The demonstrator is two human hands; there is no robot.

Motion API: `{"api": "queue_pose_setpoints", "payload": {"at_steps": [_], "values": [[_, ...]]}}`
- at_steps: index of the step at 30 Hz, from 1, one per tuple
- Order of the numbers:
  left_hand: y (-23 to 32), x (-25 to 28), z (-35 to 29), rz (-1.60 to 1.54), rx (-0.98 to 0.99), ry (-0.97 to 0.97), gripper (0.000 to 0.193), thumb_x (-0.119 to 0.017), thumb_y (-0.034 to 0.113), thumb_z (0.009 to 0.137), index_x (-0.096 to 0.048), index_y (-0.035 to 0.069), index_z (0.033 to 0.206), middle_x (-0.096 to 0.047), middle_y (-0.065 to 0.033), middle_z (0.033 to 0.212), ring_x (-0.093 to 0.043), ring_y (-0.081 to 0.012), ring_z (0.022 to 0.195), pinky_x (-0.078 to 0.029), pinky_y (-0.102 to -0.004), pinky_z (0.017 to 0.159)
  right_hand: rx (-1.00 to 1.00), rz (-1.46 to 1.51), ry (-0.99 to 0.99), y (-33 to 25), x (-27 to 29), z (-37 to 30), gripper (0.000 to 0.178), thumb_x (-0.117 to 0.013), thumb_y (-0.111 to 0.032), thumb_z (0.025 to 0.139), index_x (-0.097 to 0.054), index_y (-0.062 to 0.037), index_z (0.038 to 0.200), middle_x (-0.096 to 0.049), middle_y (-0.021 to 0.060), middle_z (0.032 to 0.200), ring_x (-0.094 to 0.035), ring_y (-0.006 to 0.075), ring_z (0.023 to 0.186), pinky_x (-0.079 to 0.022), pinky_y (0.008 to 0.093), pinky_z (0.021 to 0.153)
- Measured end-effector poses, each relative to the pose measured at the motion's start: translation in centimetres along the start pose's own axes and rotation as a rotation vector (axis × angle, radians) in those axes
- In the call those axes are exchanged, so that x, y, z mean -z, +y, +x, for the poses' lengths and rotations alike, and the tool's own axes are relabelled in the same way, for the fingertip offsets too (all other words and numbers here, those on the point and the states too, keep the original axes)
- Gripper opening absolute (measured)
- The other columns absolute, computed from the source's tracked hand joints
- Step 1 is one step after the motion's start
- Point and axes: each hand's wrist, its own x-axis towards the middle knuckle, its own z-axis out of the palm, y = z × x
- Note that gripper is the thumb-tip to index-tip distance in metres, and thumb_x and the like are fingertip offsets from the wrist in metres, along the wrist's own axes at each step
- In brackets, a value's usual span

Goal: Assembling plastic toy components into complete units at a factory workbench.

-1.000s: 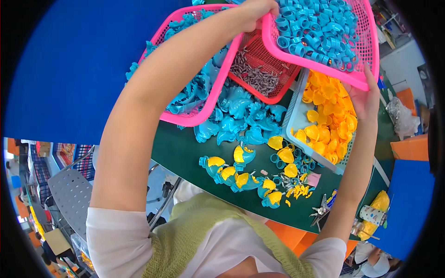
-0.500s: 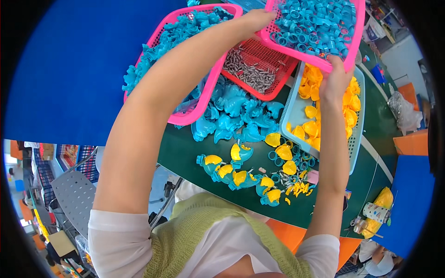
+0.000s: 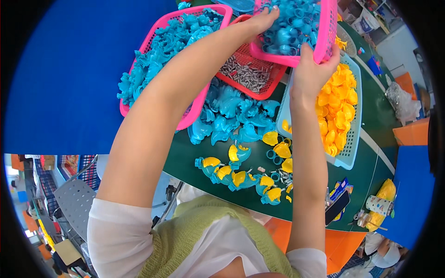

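Note:
Both my hands hold a pink plastic basket (image 3: 328,32) full of small blue rings (image 3: 294,25), tilted above the far side of the table. My left hand (image 3: 265,21) grips its left edge, fingers partly over the rim. My right hand (image 3: 314,69) is closed on the near right corner, thumb up against the rim. Below the basket is a red basket (image 3: 265,96) of small metal pins, and to the right stands a light blue basket (image 3: 351,160) heaped with yellow shell-shaped pieces (image 3: 338,111). Rings inside the held basket are blurred.
Another pink basket (image 3: 124,110) of blue molded parts stands at the left, partly behind my left arm. Loose blue parts (image 3: 227,111) and several blue-and-yellow assembled pieces (image 3: 238,178) lie on the green table (image 3: 192,162). A dark phone (image 3: 337,207) rests near the right front edge.
The pink basket of rings has moved left and tilted further, with both hands still gripping it. My right arm has swung left, uncovering more yellow pieces and the phone.

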Motion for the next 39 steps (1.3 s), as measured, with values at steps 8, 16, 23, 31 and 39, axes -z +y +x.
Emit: {"api": "queue_pose_setpoints", "payload": {"at_steps": [8, 16, 23, 31, 39], "values": [[-1.4, 0.4, 0.0, -0.109, 0.193, -0.194, 0.071, -0.028, 0.061, 0.085, -0.031, 0.010, 0.133, -0.032, -0.0117, 0.137, -0.034, -0.0254, 0.124, -0.029, -0.0457, 0.099, 0.049, -0.160, 0.056, -1.9, -1.5, -2.6, 0.071, -0.070, -0.020, 0.072, -0.029, 0.0085, 0.122, -0.030, 0.0211, 0.121, -0.040, 0.0279, 0.108, -0.034, 0.0351, 0.093], [-2.3, 0.7, -0.7, 0.259, 0.263, -0.114, 0.081, -0.040, 0.067, 0.077, -0.026, 0.011, 0.136, -0.019, -0.0120, 0.143, -0.018, -0.0300, 0.131, -0.019, -0.0570, 0.099, -0.073, -0.464, -0.182, -2.5, -0.1, -2.0, 0.090, -0.078, -0.036, 0.062, -0.028, 0.0078, 0.123, -0.031, 0.0255, 0.122, -0.038, 0.0317, 0.112, -0.033, 0.0344, 0.095], [-1.6, 0.7, -1.9, 0.417, 0.247, -0.173, 0.056, -0.047, 0.041, 0.086, -0.030, 0.020, 0.135, -0.024, -0.0086, 0.142, -0.021, -0.0297, 0.130, -0.019, -0.0586, 0.099, -0.524, -0.076, -0.490, -4.5, 1.2, 3.6, 0.091, -0.072, -0.052, 0.059, -0.035, 0.0032, 0.122, -0.038, 0.0185, 0.125, -0.035, 0.0293, 0.118, -0.025, 0.0584, 0.091], [-0.8, 1.7, -0.8, 0.689, 0.164, -0.232, 0.047, -0.043, 0.035, 0.088, -0.038, 0.016, 0.131, -0.025, -0.0127, 0.140, -0.033, -0.0404, 0.122, -0.035, -0.0632, 0.087, -0.407, -0.190, -0.583, -1.7, -0.1, 5.6, 0.085, -0.073, -0.035, 0.061, -0.034, 0.0064, 0.124, -0.052, 0.0155, 0.111, -0.055, 0.0205, 0.096, -0.044, 0.0294, 0.082], [0.1, 2.4, -1.7, 0.815, 0.151, -0.196, 0.048, -0.047, 0.031, 0.084, -0.045, 0.003, 0.122, -0.036, -0.0133, 0.133, -0.047, -0.0353, 0.110, -0.052, -0.0477, 0.074, -0.068, -0.104, -0.348, -4.5, -0.1, 1.5, 0.082, -0.074, -0.021, 0.060, -0.030, 0.0097, 0.122, -0.055, 0.0160, 0.102, -0.055, 0.0186, 0.093, -0.043, 0.0260, 0.081]]}}
